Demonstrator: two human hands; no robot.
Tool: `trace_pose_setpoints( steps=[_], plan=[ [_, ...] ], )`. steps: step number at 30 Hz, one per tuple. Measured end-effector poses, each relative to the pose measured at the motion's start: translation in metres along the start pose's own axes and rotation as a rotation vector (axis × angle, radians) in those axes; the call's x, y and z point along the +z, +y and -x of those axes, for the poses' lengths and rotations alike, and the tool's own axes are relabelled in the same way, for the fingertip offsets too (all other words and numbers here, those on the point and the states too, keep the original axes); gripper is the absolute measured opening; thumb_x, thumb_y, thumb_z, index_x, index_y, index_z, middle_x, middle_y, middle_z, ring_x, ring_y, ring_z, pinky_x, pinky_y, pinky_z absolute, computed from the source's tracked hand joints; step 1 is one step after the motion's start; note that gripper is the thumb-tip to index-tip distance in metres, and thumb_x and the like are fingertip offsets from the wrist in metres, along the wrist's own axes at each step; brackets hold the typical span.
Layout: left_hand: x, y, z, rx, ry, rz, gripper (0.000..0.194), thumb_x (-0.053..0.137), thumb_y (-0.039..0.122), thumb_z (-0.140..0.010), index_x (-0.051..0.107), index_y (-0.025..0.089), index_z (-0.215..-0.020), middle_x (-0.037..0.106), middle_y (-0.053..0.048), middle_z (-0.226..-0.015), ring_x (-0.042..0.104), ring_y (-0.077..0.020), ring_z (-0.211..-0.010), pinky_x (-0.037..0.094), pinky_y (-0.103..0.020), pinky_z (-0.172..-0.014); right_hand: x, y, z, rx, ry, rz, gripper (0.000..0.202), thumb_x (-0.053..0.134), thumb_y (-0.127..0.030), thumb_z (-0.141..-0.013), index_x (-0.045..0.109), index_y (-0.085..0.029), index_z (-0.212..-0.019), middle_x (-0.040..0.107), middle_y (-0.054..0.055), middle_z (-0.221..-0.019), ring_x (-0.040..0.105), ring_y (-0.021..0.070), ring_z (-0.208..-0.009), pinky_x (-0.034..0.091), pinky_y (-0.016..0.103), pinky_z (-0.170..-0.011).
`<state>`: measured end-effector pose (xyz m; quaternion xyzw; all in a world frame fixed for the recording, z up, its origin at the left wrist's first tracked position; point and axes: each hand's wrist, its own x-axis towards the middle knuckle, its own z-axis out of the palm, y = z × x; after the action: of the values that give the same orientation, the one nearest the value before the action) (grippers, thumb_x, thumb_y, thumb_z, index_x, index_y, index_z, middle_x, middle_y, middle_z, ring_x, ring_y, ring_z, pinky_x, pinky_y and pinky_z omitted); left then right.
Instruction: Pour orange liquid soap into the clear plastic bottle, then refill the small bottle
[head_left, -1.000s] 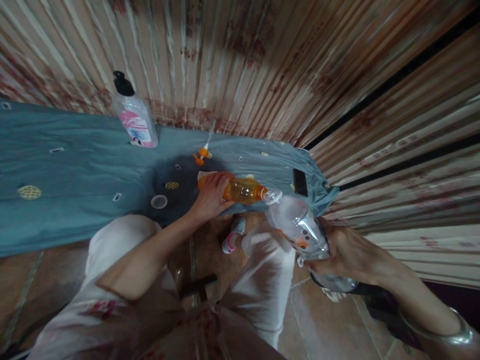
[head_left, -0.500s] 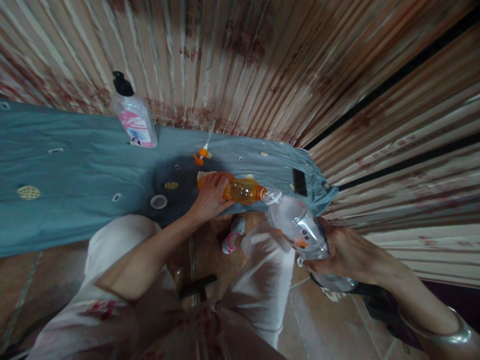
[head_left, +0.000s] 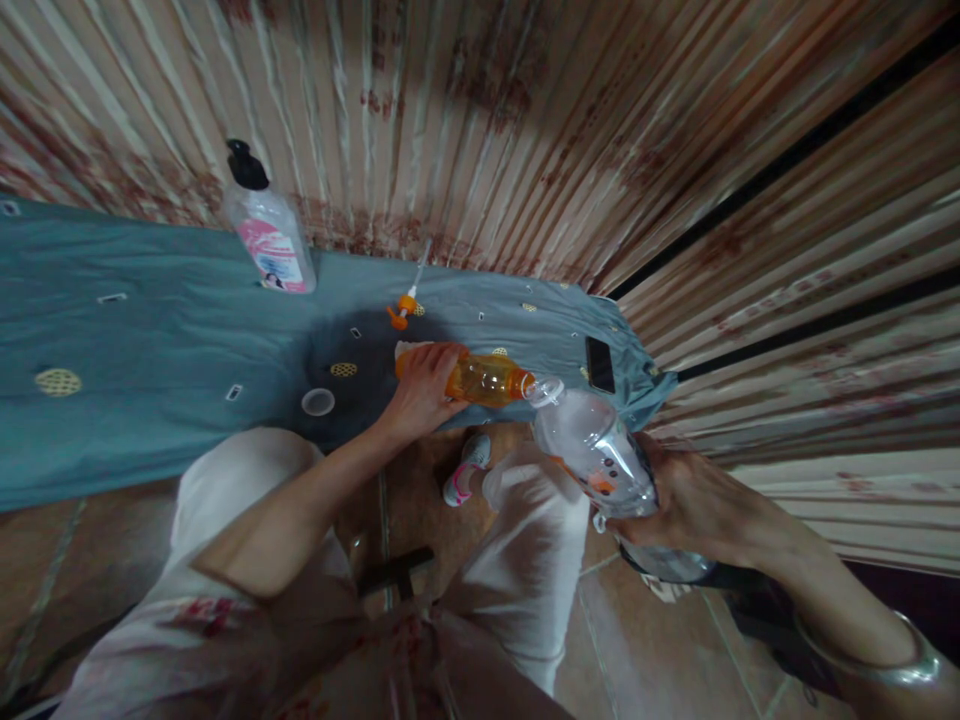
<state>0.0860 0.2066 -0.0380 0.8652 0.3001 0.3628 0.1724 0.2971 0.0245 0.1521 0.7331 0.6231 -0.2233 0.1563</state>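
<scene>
The left hand (head_left: 429,392) grasps a translucent orange plastic bottle (head_left: 484,381), its long axis pointing rightward. Against that bottle's mouth, seemingly touching, is the mouth of a clear plastic bottle (head_left: 583,430), slanting rightward and toward the wearer, gripped by the right hand (head_left: 694,505).

Pink-labelled bottle (head_left: 271,240) with black pump (head_left: 247,168), dark phone (head_left: 600,363) on teal cloth (head_left: 157,340), floral curtain (head_left: 450,120) behind, tiled floor (head_left: 630,640)

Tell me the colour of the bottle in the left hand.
The bottle looks see-through orange, best seen in the head view.
</scene>
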Motion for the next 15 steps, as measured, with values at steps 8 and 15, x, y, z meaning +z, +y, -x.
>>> trace_pose_setpoints(
  steps=[8,15],
  plan=[
    [0.0,0.0003,-0.0002,0.003,0.009,0.005,0.063,0.071,0.039,-0.069,0.041,0.017,-0.121,0.054,-0.011,-0.118,0.049,-0.0289,-0.11,0.036,-0.046,-0.098,0.0021,0.0031,-0.0009,-0.04,-0.012,0.034,0.029,0.061,-0.04,-0.07,0.056,-0.018,-0.087,0.06,0.006,-0.09,0.062,0.0238,-0.08,0.043,0.033,-0.07],
    [-0.0012,0.0009,-0.0007,0.004,0.007,0.011,0.063,0.07,0.04,-0.07,0.042,0.015,-0.121,0.054,-0.012,-0.118,0.049,-0.0287,-0.111,0.037,-0.045,-0.098,0.004,0.005,-0.0017,-0.062,0.053,0.006,0.032,0.064,-0.041,-0.068,0.055,-0.019,-0.089,0.061,0.005,-0.086,0.062,0.0217,-0.076,0.043,0.031,-0.07]
  ],
)
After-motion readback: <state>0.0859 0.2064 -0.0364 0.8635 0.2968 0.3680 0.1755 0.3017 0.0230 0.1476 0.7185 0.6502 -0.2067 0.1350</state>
